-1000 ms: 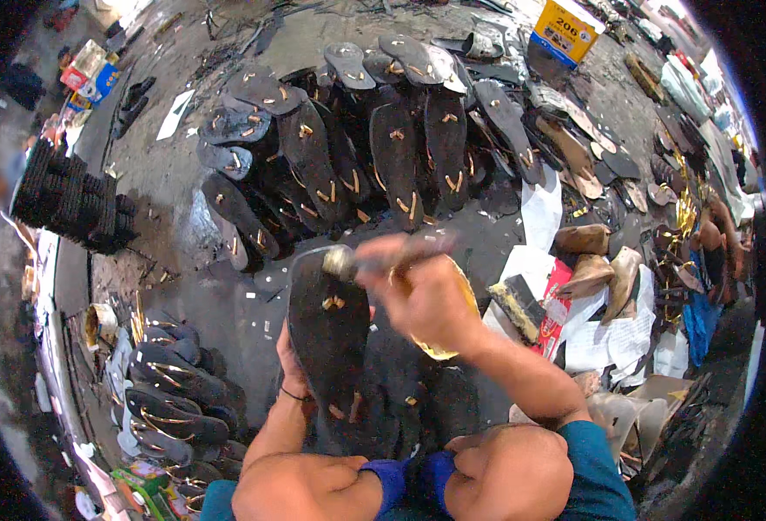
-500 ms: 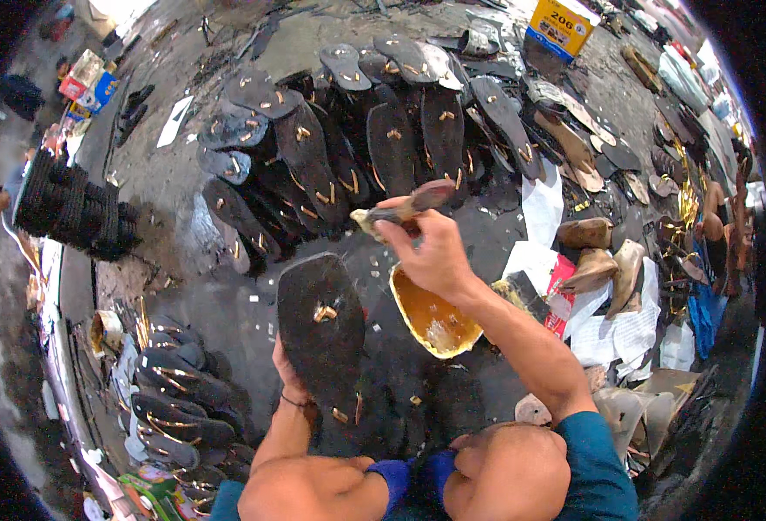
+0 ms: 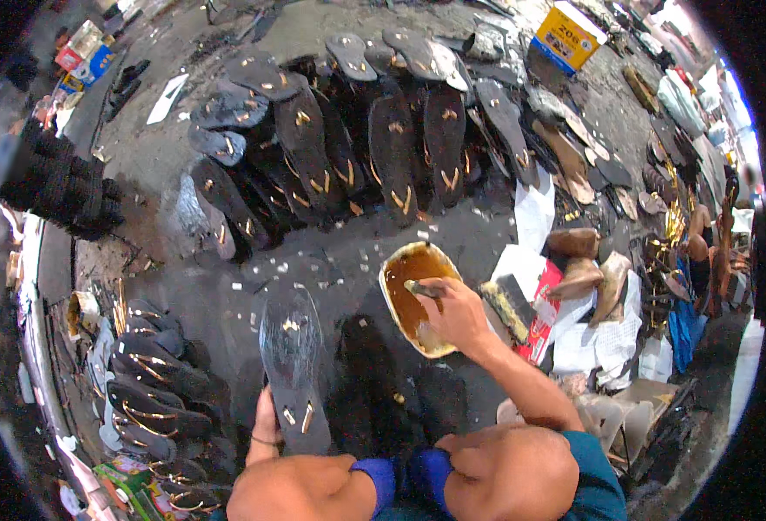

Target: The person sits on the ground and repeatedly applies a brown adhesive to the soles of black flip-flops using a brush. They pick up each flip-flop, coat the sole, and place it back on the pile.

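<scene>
In my left hand (image 3: pixel 265 425) is a dark sandal sole (image 3: pixel 293 360), gripped along its left edge near the lower end. Shiny streaks cover its upper face, and small tan strap ends poke through it. My right hand (image 3: pixel 457 317) is closed on a brush (image 3: pixel 421 289), of which only the short, dark handle end shows. It reaches over a pale-rimmed tub (image 3: pixel 386 271) holding amber, glue-like liquid. The brush's lower part is hidden by my fingers. Just right of the tub lies a dark block with a crusty yellowish side (image 3: pixel 509 311).
Rows of dark sandal soles (image 3: pixel 392 148) lie across the far side. More sandals with gold-coloured straps (image 3: pixel 161 369) are piled at left. Brown shoe lasts (image 3: pixel 576 276) and white papers (image 3: pixel 609 334) lie at right. A yellow box (image 3: pixel 567 39) stands far back.
My right hand has come down with the brush from above the floor to the tub. The sole has shifted left and lower, and its face now looks shiny and streaked.
</scene>
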